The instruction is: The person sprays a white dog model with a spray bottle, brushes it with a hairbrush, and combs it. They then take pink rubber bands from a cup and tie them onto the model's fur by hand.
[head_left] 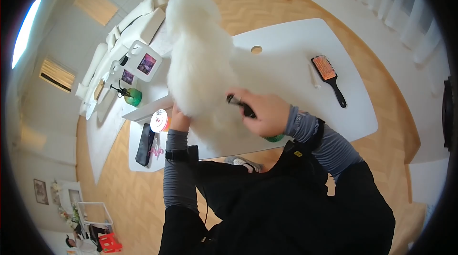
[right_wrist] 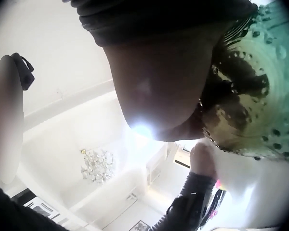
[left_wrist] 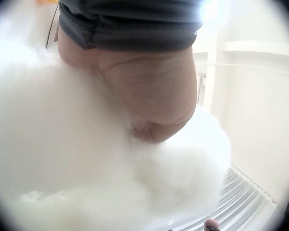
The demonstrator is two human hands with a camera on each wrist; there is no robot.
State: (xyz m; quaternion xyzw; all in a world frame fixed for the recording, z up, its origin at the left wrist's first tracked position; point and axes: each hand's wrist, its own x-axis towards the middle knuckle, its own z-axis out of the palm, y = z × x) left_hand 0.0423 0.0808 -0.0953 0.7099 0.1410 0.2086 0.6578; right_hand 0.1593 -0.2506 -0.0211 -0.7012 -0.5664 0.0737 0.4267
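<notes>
A white fluffy dog (head_left: 202, 59), seen from behind and above, is on the white table (head_left: 286, 40). My left hand (head_left: 180, 119) touches the fur low on its left side; in the left wrist view that hand (left_wrist: 144, 91) sinks into the fur (left_wrist: 53, 130), which hides the fingers. Over the table, right of the dog's rear, my right hand (head_left: 267, 114) grips a spray bottle by its black sprayer head (head_left: 241, 106), nozzle towards the fur. The bottle's green body (right_wrist: 255, 96) shows beside the right hand (right_wrist: 156, 86) in the right wrist view.
A paddle brush (head_left: 325, 70) and a pale comb (head_left: 314, 76) lie at the right. To the left stand a white jug (head_left: 145, 62), another green spray bottle (head_left: 133, 96) and a lidded tub (head_left: 161, 120). A black pouch (head_left: 145, 145) and pink scissors (head_left: 156, 151) lie near the left corner.
</notes>
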